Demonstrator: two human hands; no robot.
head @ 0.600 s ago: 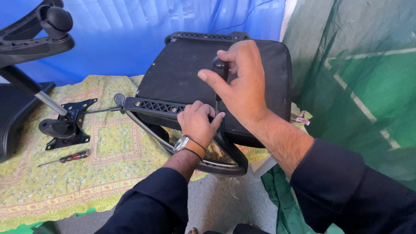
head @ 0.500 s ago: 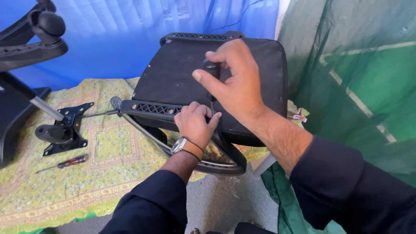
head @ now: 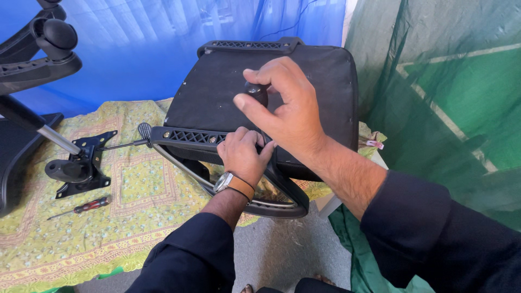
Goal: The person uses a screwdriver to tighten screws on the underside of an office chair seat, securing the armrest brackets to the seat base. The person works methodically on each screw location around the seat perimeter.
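Observation:
A black office chair seat point(head: 217, 92) lies upside down, tilted up from the patterned cloth. My left hand point(head: 243, 152), with a wristwatch, grips the black armrest bracket point(head: 184, 135) along the seat's near edge. My right hand point(head: 285, 111) is above it, fingers closed round the dark handle of a screwdriver point(head: 256, 91) that stands against the bracket. The tool's tip is hidden behind my left hand. A curved black armrest loop point(head: 282, 201) hangs below the bracket.
On the yellow-green patterned cloth point(head: 135, 206) at left lie a black chair tilt mechanism point(head: 76, 165) and a small red-handled screwdriver point(head: 87, 206). A black wheeled chair base point(head: 43, 49) sits at upper left. Blue sheet behind, green netting point(head: 450, 108) at right.
My right hand has shifted its grip on the screwdriver handle, fingers turned around it. My left hand stays on the bracket. The view moved slightly.

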